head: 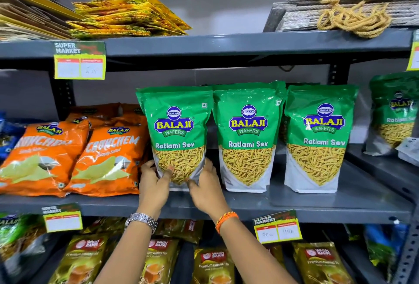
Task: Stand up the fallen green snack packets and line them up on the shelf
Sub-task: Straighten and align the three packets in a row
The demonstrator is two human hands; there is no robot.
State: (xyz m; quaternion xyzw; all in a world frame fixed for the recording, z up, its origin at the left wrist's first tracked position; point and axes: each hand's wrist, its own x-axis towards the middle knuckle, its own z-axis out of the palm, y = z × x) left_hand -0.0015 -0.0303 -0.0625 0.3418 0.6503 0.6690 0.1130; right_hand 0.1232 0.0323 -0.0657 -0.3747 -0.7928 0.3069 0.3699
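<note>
Three green Ratlami Sev packets stand upright in a row on the middle grey shelf point(340, 206). My left hand point(152, 181) and my right hand point(207, 185) both grip the bottom of the leftmost green packet point(175, 125), one at each lower corner. The middle green packet point(248, 129) and the right green packet point(320, 132) stand beside it, close together. A fourth green packet point(395, 111) stands further right on the adjoining shelf, partly cut off by the frame edge.
Orange Crunchem packets point(74, 159) lean just left of my left hand. Yellow-green flat packs point(127, 14) and a rope-handled stack point(353, 16) lie on the upper shelf. Tea packets point(213, 263) fill the lower shelf. Price tags point(79, 60) hang from shelf edges.
</note>
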